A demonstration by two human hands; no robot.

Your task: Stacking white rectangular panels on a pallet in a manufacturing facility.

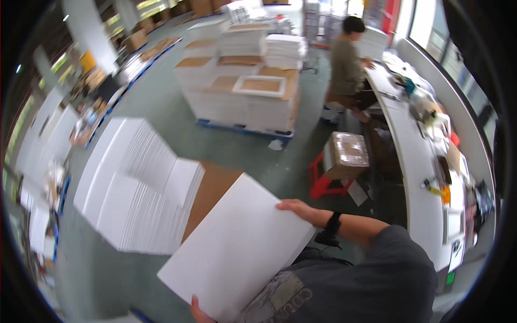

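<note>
Head view.

White panel [237,245]: was held before the torso, broad face upward, lying aslant across the lower middle.

Right hand [302,210]: was gripping the panel's upper right edge; grip beneath not shown.

Left hand [200,312]: was gripping the lower left edge, thumb visible, remaining fingers hidden. Gripped thus at opposite edges, probably to balance the weight and to keep the broad face free of fingers.

Stack of white pieces [134,188]: stood left of the panel, edges closely aligned, probably for steadiness and easy lifting.

Brown cardboard [212,183]: lay between stack and panel, partly covered by the panel; likely served as a protective layer.

Pallet [245,129], blue: stood beyond, bearing further white stacks [247,105] with brown sheets among them, perhaps to part the layers. Topped by a white frame [260,86].

Stool [316,172], red: carried a carton [347,153], perhaps to raise it within reach.

Counter [396,140], white: ran along the right side, with a co-worker [344,67] at the far end; strewn with assorted articles, most too blurred to identify.
</note>
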